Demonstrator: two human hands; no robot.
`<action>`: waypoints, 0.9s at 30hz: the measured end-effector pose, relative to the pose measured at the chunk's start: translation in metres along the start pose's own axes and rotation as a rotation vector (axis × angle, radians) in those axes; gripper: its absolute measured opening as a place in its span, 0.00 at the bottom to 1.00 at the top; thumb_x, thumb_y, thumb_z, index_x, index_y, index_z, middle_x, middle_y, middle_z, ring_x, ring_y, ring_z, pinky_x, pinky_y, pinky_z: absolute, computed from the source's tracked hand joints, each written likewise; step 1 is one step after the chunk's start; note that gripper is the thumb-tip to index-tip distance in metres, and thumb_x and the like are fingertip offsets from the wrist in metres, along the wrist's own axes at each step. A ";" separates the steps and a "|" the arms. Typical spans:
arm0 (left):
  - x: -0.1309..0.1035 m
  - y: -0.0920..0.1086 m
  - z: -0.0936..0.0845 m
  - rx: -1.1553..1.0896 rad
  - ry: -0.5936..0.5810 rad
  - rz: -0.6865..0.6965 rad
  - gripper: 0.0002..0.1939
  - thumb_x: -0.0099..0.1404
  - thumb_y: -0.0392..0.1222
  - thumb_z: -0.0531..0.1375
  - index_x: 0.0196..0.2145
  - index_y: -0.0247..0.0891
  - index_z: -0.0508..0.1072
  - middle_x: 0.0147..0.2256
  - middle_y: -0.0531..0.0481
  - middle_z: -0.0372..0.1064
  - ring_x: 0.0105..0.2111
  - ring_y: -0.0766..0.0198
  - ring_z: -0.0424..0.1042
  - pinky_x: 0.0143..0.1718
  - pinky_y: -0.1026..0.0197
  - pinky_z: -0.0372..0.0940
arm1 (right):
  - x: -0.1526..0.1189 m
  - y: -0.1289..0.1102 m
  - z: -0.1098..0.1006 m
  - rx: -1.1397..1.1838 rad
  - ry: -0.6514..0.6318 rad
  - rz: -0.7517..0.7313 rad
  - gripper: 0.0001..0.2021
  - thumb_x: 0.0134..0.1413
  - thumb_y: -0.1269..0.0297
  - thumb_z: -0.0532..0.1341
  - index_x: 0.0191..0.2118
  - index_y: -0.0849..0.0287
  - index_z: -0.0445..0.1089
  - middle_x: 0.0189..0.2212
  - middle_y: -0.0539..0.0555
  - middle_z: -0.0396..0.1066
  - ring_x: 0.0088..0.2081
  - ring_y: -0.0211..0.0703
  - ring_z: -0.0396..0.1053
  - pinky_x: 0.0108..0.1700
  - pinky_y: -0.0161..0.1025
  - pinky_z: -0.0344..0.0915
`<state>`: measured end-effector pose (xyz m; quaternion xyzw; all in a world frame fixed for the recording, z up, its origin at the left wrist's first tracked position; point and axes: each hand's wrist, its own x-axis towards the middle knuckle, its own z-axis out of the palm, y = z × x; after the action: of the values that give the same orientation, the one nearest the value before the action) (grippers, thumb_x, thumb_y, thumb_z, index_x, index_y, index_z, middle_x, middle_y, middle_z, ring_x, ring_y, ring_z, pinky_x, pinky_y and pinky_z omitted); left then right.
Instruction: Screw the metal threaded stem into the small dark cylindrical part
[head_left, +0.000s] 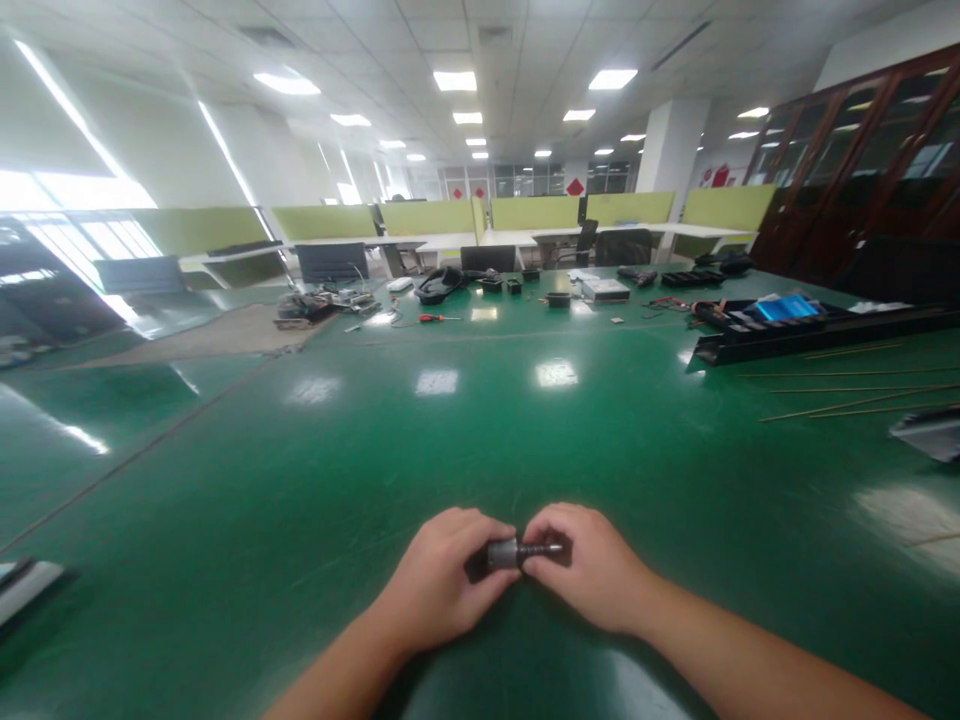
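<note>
A small motor-like part, a silver cylinder (503, 554) with a thin dark ridged shaft (541, 549) ending in a bright tip, lies crosswise between my hands near the table's front edge. My left hand (455, 568) is closed round the cylinder, thumb and fingers gripping it from both sides. The cylinder's left end is dark and partly covered by that palm. My right hand (589, 570) curls round the shaft, with thumb and index fingertips pinching close to where it meets the cylinder. Its other fingers are bent, and the shaft's tip points toward that palm.
A green table (360, 450) stretches forward. Along its far side are an orange-handled screwdriver (431, 318), a black headset-like object (440, 285) and small black boxes. To the right lie a long black channel (817, 335) and thin rods (862, 400). A pale-edged object (30, 590) sits at left.
</note>
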<state>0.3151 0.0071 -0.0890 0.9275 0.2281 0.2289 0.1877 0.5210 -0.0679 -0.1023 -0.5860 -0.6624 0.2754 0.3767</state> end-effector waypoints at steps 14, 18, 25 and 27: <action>-0.002 0.002 -0.002 0.049 -0.001 0.014 0.11 0.65 0.44 0.62 0.45 0.42 0.72 0.35 0.49 0.73 0.35 0.59 0.70 0.37 0.58 0.61 | 0.000 -0.002 0.001 0.021 0.003 0.025 0.08 0.44 0.73 0.67 0.32 0.56 0.74 0.31 0.48 0.74 0.35 0.42 0.69 0.38 0.35 0.60; -0.001 0.004 -0.003 0.061 0.017 0.027 0.11 0.65 0.43 0.62 0.46 0.42 0.72 0.36 0.48 0.73 0.35 0.58 0.70 0.37 0.57 0.62 | -0.001 -0.001 0.001 0.024 0.005 0.027 0.06 0.45 0.72 0.67 0.32 0.56 0.74 0.30 0.48 0.74 0.34 0.41 0.68 0.36 0.35 0.59; -0.001 0.003 -0.004 0.061 0.013 0.033 0.11 0.65 0.43 0.62 0.46 0.43 0.71 0.36 0.48 0.73 0.35 0.58 0.70 0.38 0.57 0.62 | 0.000 -0.002 0.000 0.009 0.001 0.032 0.05 0.45 0.71 0.67 0.32 0.55 0.74 0.30 0.48 0.74 0.33 0.41 0.69 0.36 0.35 0.59; -0.001 0.003 -0.004 0.059 0.012 0.034 0.12 0.65 0.43 0.62 0.46 0.44 0.71 0.36 0.49 0.73 0.36 0.58 0.70 0.38 0.57 0.62 | 0.000 -0.002 0.000 0.009 0.000 0.029 0.06 0.45 0.71 0.67 0.32 0.55 0.74 0.29 0.47 0.75 0.33 0.41 0.69 0.36 0.35 0.59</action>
<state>0.3137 0.0053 -0.0847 0.9350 0.2202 0.2309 0.1549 0.5202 -0.0683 -0.1004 -0.5939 -0.6525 0.2837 0.3755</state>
